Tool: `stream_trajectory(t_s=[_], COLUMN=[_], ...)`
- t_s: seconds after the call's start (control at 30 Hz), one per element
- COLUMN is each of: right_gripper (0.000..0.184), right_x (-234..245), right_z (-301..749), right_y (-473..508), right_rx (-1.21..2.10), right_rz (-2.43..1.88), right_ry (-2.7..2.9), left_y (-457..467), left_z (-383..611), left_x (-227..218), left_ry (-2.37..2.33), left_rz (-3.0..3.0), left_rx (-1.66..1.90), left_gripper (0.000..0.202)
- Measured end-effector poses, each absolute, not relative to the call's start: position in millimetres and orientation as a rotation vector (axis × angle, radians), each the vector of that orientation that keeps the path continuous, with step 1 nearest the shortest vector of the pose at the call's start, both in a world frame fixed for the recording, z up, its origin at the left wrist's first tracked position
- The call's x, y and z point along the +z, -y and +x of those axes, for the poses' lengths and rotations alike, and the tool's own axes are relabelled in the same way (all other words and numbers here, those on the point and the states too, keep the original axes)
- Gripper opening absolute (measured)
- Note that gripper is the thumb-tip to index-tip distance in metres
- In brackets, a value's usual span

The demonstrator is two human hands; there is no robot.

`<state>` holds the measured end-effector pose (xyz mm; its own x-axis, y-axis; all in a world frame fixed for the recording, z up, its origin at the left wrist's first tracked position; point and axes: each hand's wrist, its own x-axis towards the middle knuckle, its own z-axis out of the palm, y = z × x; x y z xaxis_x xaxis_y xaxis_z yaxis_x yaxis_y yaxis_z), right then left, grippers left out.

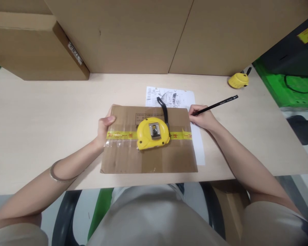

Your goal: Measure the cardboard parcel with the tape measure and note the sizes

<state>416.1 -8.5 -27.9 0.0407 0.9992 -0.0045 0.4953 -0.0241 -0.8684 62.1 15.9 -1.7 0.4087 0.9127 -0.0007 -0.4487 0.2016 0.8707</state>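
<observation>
A brown cardboard box (123,157) with yellow printed tape lies before me on the table. My left hand (104,127) grips its left side, thumb on top and the other fingers mostly hidden. On the box rests a yellow tape measure (152,134) with a black wrist strap. My right hand (203,117) is closed around a black pencil (218,104), at the box's upper right corner; the pencil's tip is hidden by the fingers. Partly under the box is a white sheet of paper (169,98) with dark sketched lines.
A yellow object with a black strap, perhaps another tape measure (238,80), sits at the table's back right. Large cardboard boxes (133,41) line the back edge, and another carton (36,48) stands at back left. The table's front edge is close to my body.
</observation>
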Motion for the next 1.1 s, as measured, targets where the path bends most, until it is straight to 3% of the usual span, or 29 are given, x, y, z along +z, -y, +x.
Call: stream_trajectory(t_s=[0.57,1.1], right_gripper=[0.02,0.029], right_x=[-28.4,-24.2], right_z=[417.9,414.6], right_y=[6.1,5.1], right_rx=[0.929,0.829], right_rz=[-1.613,-1.767], right_ry=[1.533,1.604], left_y=[-15.0,-13.0], left_z=[62.0,62.8], left_x=[-1.5,1.7], left_ry=[-0.676,-0.744], left_rz=[0.825,0.888], left_rx=[1.036,0.997], left_gripper=[0.032,0.031])
